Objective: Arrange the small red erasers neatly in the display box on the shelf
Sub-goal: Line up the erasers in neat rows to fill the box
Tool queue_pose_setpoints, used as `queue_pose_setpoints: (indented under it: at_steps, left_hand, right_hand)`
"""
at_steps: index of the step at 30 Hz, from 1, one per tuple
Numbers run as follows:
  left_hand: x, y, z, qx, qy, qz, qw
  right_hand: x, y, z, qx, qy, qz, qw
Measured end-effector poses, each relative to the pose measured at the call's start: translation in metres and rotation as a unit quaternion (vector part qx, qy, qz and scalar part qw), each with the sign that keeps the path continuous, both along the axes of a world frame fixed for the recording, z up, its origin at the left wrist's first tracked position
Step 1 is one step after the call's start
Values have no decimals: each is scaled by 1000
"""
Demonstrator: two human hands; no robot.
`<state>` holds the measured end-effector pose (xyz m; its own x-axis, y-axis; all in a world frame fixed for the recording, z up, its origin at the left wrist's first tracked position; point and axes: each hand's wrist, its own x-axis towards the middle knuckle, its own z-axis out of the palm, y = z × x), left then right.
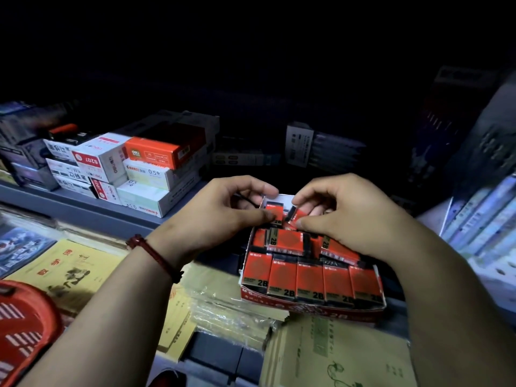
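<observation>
- The display box (307, 307) stands on the shelf, its front row filled with red erasers (310, 277) upright side by side.
- Behind this row, some erasers lie tilted and not in order.
- The left hand (223, 208) pinches one eraser (275, 212) at the back of the box; a red cord bracelet (155, 254) is on its wrist.
- The right hand (354, 210) pinches a tilted eraser (293, 216) just beside it.
- Stacked stationery boxes (134, 166) stand at the left.

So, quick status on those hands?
Left hand and right hand each pinch an eraser at the box's back. Front row neat, middle jumbled. Nothing blocking.
</observation>
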<state>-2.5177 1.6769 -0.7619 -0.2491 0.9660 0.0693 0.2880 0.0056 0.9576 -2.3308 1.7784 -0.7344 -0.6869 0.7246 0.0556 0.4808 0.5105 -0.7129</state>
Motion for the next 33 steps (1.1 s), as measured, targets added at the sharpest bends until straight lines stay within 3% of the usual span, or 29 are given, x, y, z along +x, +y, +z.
queue_pose_setpoints:
  at_steps: [5,10,22,28,33]
  left_hand:
    - [2,1,-4,25,47,8,999]
    - [2,1,-4,20,152,16,988]
    - [4,3,-4,31,75,21,996]
    - [1,1,-8,44,100,22,994]
    - [-3,-9,2,15,99,-63,993]
  right_hand:
    - [-5,-1,-2,22,5,-7,1000]
    - [-3,0,-1,43,17,-43,998]
    - [-6,-4,3,-78,126,-134,980]
    - [-10,-5,-3,5,38,-94,995]
    - [-2,-2,2,6,17,-44,999]
